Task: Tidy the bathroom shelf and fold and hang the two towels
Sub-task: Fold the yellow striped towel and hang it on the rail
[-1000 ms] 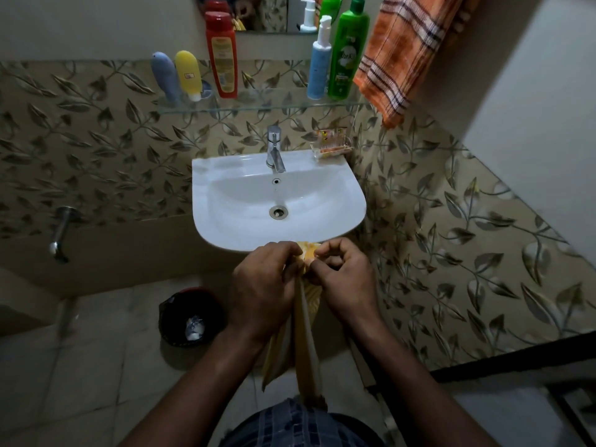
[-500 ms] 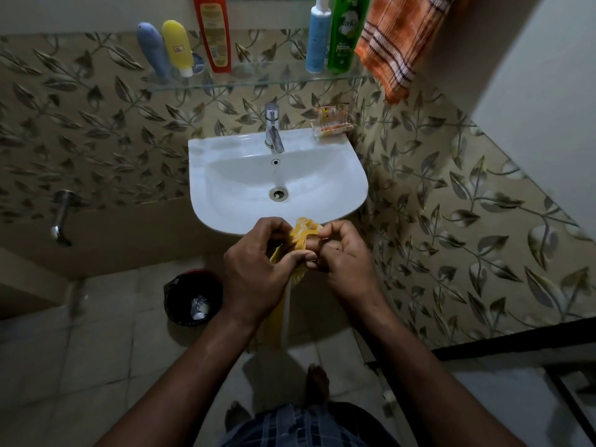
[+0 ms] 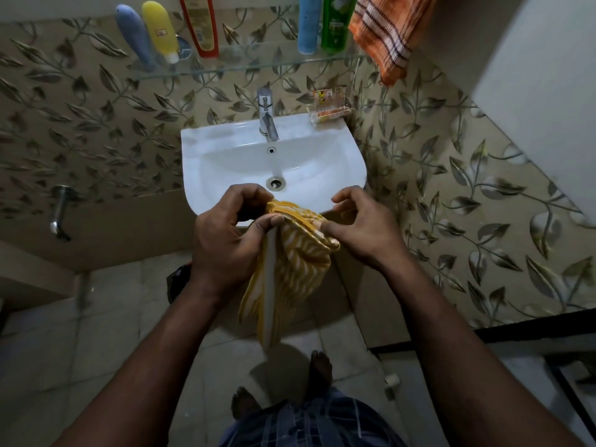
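Apart go our hands now. Half a second ago they were knuckle to knuckle on a small bunch of cloth, and now the yellow towel (image 3: 296, 253) is drawn out between them, its folded top edge showing as a striped band. We've got it up in the air just in front of the white sink (image 3: 225, 162), and it hangs from our grip in a narrow drop of yellow and white stripes, ending above our bare feet (image 3: 321, 366) on the floor tiles (image 3: 96, 350). Our left hand (image 3: 225, 233) pinches the left end of that top edge, thumb pressed to curled fingers with the cloth between. Our right hand (image 3: 364, 227) clamps the right end, thumb on the cloth, fingers curled over it. Behind the towel, a steel tap (image 3: 267, 114) stands at the back of the basin and a clear soap dish (image 3: 329, 108) sits on its back right corner. Up on the wall runs the glass shelf (image 3: 258, 64). A grey-blue tube (image 3: 134, 37) and a yellow tube (image 3: 160, 30) lean side by side at the left with a red bottle (image 3: 198, 24) just beside them. A light blue bottle (image 3: 309, 24) and a green bottle (image 3: 335, 24) stand together at the right. Past the shelf's right end hangs the orange towel (image 3: 383, 33). Low down, a dark bin (image 3: 175, 282) peeks out behind our left forearm
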`<state>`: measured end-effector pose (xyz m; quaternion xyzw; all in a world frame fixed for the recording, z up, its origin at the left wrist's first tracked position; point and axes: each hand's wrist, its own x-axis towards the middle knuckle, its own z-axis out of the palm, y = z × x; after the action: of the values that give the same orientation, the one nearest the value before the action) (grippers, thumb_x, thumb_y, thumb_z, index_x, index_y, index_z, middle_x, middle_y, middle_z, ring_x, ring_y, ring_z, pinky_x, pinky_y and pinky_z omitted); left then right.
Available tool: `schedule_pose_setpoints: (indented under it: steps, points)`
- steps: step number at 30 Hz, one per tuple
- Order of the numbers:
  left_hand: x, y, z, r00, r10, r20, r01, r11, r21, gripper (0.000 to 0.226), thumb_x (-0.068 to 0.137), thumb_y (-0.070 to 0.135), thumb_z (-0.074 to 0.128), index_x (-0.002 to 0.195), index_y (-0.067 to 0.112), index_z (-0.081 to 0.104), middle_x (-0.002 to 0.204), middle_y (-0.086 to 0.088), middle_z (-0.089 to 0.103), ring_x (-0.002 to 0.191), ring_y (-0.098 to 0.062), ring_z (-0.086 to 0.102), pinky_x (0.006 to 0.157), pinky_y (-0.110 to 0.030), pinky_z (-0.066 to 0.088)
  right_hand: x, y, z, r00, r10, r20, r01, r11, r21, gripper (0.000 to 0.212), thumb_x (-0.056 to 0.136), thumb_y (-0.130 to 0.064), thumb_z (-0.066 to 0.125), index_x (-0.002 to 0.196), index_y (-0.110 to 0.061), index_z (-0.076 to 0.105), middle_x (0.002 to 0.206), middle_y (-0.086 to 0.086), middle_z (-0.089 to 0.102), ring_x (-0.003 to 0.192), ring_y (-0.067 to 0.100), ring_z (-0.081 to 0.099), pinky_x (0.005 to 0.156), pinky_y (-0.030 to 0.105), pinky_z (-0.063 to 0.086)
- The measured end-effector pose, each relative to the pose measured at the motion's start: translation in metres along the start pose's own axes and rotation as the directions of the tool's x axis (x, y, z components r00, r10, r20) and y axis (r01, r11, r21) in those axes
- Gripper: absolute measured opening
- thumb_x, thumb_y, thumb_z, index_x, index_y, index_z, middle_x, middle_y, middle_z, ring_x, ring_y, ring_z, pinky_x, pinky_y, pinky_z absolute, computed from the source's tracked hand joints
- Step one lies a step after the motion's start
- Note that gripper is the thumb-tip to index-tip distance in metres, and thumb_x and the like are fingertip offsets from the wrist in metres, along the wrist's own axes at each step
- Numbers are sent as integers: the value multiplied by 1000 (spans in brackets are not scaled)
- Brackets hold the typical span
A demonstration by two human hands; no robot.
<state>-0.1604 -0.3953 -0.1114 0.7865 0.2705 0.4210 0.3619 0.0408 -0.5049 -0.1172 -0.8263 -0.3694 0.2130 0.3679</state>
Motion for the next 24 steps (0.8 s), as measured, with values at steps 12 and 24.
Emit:
schedule_pose_setpoints:
  steps: [12,24]
  points:
    - [17,0,-10,997,81,12,-82,990,118,16,93,17,73,105,20,64,93,10,68,90,-3,66,73,-10,47,24,-26,-22,968,-106,226,196,885,-423,15,77,-15,67,90,-22,64,83,-3,63,82,21,58,57,31,39]
    - [30,-16,-26,997,12,-75,-8,999,54,19,91,12,74,100,23,62,88,11,69,86,-9,70,76,-15,52,42,-54,-51,961,-148,233,219,922,-321,13,80,-26,82,83,-26,69,78,-6,70,75,12,65,65,33,53]
